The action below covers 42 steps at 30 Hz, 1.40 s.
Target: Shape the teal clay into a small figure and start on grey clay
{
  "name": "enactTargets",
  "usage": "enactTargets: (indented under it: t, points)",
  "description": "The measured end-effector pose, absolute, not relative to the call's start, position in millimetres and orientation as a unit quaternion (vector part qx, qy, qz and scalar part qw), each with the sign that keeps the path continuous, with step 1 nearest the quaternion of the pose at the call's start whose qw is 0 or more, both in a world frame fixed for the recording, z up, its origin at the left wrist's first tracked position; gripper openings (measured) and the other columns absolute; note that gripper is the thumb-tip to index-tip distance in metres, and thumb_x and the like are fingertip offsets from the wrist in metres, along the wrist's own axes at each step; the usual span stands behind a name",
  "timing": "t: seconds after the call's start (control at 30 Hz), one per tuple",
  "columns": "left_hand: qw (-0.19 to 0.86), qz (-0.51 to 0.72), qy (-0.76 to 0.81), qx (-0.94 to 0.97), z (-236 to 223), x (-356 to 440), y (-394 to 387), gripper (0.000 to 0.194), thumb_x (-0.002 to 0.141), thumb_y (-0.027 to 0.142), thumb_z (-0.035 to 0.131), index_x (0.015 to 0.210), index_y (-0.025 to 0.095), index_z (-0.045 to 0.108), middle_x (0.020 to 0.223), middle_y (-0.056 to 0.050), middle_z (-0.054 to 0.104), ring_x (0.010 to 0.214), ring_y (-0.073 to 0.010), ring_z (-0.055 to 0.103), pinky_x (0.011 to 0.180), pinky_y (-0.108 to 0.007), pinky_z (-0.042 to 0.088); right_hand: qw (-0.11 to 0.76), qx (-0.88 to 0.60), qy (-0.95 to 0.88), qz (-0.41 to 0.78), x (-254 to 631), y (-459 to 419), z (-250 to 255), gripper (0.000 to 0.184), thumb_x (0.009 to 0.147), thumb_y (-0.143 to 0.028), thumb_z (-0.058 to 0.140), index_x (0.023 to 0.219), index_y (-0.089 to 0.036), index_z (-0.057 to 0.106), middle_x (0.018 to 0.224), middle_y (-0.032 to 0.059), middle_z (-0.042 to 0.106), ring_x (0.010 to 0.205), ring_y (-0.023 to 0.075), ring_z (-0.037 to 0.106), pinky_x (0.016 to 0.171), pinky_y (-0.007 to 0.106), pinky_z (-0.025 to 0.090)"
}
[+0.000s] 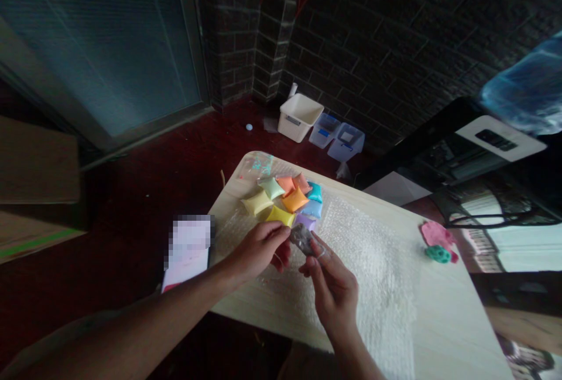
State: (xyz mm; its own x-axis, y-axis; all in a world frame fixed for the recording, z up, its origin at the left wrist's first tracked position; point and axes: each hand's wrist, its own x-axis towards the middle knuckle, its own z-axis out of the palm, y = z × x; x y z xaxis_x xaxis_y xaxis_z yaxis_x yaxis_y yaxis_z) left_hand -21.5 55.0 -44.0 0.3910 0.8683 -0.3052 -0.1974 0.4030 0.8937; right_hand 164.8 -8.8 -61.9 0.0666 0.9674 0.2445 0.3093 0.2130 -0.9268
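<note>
Both my hands meet over the near part of the table, around a small clear packet with a dark grey-brown filling (302, 238). My right hand (336, 289) grips its right side between thumb and fingers. At its left end, the thumb and forefinger of my left hand (263, 245) are pinched on the wrapper. Just beyond lie several pillow-shaped coloured packets, among them a yellow packet (281, 215), an orange packet (294, 199), a purple packet (305, 222), a light blue packet (312, 209) and a pale green packet (271, 187).
Bubble wrap (381, 263) covers much of the wooden table (456, 310). A pink lump (437, 233) and a green lump (438, 253) lie near its right edge. Bins, including a white bin (301, 116), stand on the floor behind. A cardboard box (39, 163) is at left.
</note>
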Motion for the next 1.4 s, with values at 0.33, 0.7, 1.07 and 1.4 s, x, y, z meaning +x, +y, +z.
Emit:
enactTargets:
  t: [0.33, 0.7, 1.07, 1.4]
  points:
    - [0.543, 0.337, 0.485, 0.597, -41, -26, 52, 0.038, 0.101, 0.04, 0.047, 0.069, 0.02, 0.055, 0.061, 0.001, 0.06, 0.056, -0.0143, 0.056, 0.056, -0.027, 0.038, 0.456, -0.532, -0.652, 0.289, 170, -10, -63, 0.038, 0.1, -0.023, 0.067, 0.136, -0.035, 0.071, 0.146, 0.0098, 0.067, 0.115, 0.0333, 0.074, 0.072, 0.046, 0.07]
    - [0.491, 0.366, 0.481, 0.627, -26, -27, 51, 0.034, 0.098, 0.034, 0.049, 0.067, 0.021, 0.055, 0.06, 0.001, 0.058, 0.059, -0.0156, 0.055, 0.059, -0.029, 0.037, 0.503, -0.535, -0.545, 0.404, 165, -10, -57, 0.036, 0.102, -0.037, 0.063, 0.136, -0.027, 0.071, 0.1, 0.0095, 0.082, 0.069, 0.0221, 0.073, 0.067, 0.041, 0.062]
    - [0.555, 0.399, 0.433, 0.588, -30, -32, 55, 0.036, 0.098, 0.033, 0.05, 0.064, 0.021, 0.052, 0.056, 0.004, 0.051, 0.053, -0.0126, 0.048, 0.056, -0.027, 0.035, 0.533, -0.501, -0.445, 0.517, 165, -7, -58, 0.04, 0.101, -0.032, 0.05, 0.128, -0.013, 0.073, 0.074, 0.0087, 0.079, 0.068, 0.0257, 0.073, 0.064, 0.038, 0.054]
    - [0.654, 0.416, 0.4, 0.488, -37, -28, 59, 0.032, 0.092, 0.027, 0.05, 0.06, 0.02, 0.05, 0.056, 0.003, 0.055, 0.056, -0.0118, 0.051, 0.056, -0.026, 0.036, 0.465, -0.489, -0.508, 0.535, 171, -3, -42, 0.032, 0.102, -0.042, 0.063, 0.12, -0.018, 0.076, 0.078, 0.0087, 0.081, 0.067, 0.0213, 0.071, 0.066, 0.034, 0.057]
